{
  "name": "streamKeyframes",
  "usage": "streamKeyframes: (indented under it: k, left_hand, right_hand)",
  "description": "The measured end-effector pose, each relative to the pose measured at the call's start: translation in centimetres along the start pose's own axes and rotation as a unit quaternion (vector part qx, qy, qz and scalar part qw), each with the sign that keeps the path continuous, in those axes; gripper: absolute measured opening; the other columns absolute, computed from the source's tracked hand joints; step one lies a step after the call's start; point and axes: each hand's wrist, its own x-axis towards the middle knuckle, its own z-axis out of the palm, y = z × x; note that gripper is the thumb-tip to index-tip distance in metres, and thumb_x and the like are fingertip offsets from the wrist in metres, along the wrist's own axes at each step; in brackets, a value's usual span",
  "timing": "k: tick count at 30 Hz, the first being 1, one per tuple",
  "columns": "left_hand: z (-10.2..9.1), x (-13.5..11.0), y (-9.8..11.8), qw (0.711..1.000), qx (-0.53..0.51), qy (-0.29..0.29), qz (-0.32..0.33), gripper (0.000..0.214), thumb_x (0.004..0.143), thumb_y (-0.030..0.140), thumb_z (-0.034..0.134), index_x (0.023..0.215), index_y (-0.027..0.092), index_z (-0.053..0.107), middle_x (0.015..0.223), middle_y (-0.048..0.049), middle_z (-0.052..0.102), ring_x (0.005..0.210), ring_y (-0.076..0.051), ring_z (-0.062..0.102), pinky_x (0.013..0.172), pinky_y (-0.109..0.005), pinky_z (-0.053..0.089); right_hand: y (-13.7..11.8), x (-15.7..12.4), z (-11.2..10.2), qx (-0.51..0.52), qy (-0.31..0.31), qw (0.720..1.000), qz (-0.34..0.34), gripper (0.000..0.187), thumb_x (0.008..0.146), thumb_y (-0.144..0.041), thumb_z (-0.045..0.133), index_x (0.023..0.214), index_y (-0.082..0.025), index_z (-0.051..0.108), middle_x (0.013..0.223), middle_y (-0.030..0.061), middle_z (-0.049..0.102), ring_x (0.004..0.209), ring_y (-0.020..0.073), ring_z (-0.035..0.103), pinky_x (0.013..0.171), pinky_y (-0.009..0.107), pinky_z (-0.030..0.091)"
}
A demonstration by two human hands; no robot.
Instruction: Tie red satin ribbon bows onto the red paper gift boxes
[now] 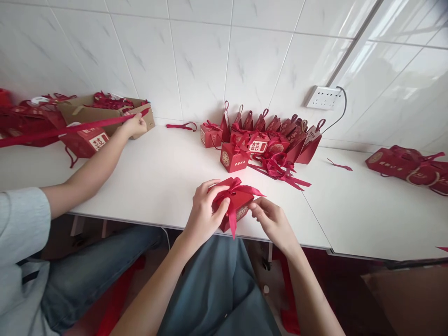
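A small red gift box (242, 199), with gold print on its side, sits tilted at the table's front edge. Tied on its top is a red ribbon bow (235, 186), one tail hanging down the front and another pointing right. My left hand (205, 207) wraps around the box's left side, thumb pressing on top beside the bow. At the right side of the box, my right hand (273, 219) has curled fingers, with thumb and forefinger pinching at its edge. Its other fingertips are partly hidden.
Finished-looking red boxes (234, 157) and a pile of loose ribbons (278, 165) stand ahead. At left, a co-worker's hand (135, 125) holds a long red ribbon (70, 129) near a cardboard box (150, 119). More red boxes (392, 163) lie right, below a power strip (324, 97).
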Motion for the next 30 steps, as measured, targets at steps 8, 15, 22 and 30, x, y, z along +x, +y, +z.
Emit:
streamKeyframes:
  k: [8, 15, 22, 30]
  left_hand:
    - [-0.7, 0.5, -0.1, 0.996, 0.008, -0.084, 0.012, 0.024, 0.082, 0.028, 0.055, 0.103, 0.025, 0.065, 0.122, -0.0061, 0.055, 0.12, -0.024, 0.047, 0.104, -0.042, 0.037]
    - [-0.8, 2.2, 0.7, 0.995, 0.005, -0.091, -0.028, 0.019, 0.089, 0.027, 0.044, 0.093, 0.023, 0.062, 0.106, -0.0034, 0.064, 0.104, -0.02, 0.057, 0.099, -0.039, 0.036]
    - [-0.5, 3.6, 0.7, 0.984, 0.02, -0.169, 0.041, 0.017, 0.084, 0.016, 0.046, 0.089, 0.023, 0.061, 0.108, -0.0027, 0.064, 0.107, -0.02, 0.055, 0.099, -0.04, 0.034]
    - [0.2, 3.3, -0.5, 0.982, -0.035, -0.185, 0.022, 0.027, 0.086, 0.018, 0.045, 0.101, 0.026, 0.066, 0.118, -0.0039, 0.06, 0.119, -0.022, 0.047, 0.103, -0.042, 0.035]
  right_hand:
    - [-0.4, -1.6, 3.2, 0.029, -0.086, 0.996, 0.003, 0.03, 0.087, -0.042, 0.05, 0.067, -0.019, 0.049, 0.062, -0.0021, 0.052, 0.057, 0.0118, 0.044, 0.055, 0.025, 0.035]
    - [0.7, -2.2, 1.7, 0.08, -0.158, 0.983, 0.043, 0.038, 0.085, -0.051, 0.051, 0.064, -0.019, 0.047, 0.058, -0.0035, 0.047, 0.054, 0.01, 0.041, 0.052, 0.024, 0.033]
    - [2.3, -0.2, -2.2, 0.025, 0.029, 0.996, 0.081, 0.057, 0.077, -0.073, 0.042, 0.068, -0.018, 0.053, 0.062, 0.0026, 0.058, 0.058, 0.0151, 0.055, 0.056, 0.028, 0.044]
    - [1.4, 0.1, 0.2, -0.082, 0.165, 0.973, -0.142, 0.013, 0.086, -0.033, 0.056, 0.08, -0.021, 0.059, 0.078, 0.0034, 0.062, 0.072, 0.017, 0.058, 0.067, 0.031, 0.048]
